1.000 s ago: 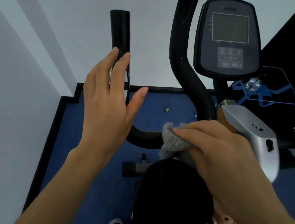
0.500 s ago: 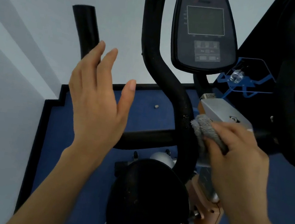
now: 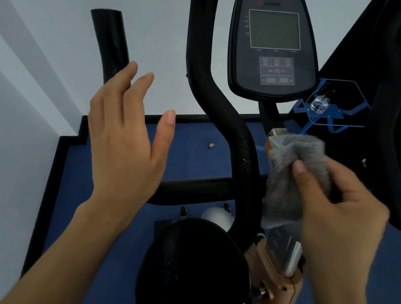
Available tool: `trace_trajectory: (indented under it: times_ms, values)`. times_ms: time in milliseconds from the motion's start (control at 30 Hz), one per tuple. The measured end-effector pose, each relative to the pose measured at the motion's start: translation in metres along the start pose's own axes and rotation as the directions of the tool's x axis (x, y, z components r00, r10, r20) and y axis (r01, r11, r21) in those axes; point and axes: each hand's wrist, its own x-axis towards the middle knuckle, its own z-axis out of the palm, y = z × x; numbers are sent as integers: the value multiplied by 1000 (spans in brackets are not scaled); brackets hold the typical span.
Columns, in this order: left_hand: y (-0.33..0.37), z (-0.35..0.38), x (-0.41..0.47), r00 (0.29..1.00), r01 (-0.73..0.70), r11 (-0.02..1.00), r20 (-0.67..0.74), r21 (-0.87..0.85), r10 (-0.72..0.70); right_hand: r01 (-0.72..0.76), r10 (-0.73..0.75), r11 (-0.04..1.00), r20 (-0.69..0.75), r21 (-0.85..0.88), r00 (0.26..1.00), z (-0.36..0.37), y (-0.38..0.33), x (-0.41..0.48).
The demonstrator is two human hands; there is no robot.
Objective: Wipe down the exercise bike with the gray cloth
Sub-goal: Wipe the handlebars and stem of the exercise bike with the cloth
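While my right hand (image 3: 340, 210) pinches the gray cloth (image 3: 291, 175) against the bike frame (image 3: 283, 253) to wipe, left hand (image 3: 126, 139) hovers spread beside the handlebar (image 3: 216, 107); holding nothing.

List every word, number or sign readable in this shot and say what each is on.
"-" and "+": at the two ends of the bottom button row on the console.
The brand line at the console's top edge: too blurred to read.
Labels beside and under the screen and on the upper buttons: too small to read.
Nothing else carries legible text.
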Motion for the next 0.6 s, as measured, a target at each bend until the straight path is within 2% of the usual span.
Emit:
trace_trajectory:
  times_ms: [67,133,267,400,600]
  values:
    - [0,0,0,1000,1,1000,7,-2,-1,16,-15,999,-40,43,999,-1,-7,-3]
    - [1,0,0,1000,-4,1000,11,5,4,67,-67,998,3,11,998,3,-14,-7]
    - [1,-1,-1,1000,-16,1000,20,19,15,191,-163,962,151,-195,975,18,-10,-19]
    - [1,0,-1,1000,-16,1000,19,21,15,280,-253,898,123,-340,960,31,-6,-13]
    - [2,0,-1,1000,-8,1000,5,13,8,336,-333,852,79,-401,940,36,-2,-19]
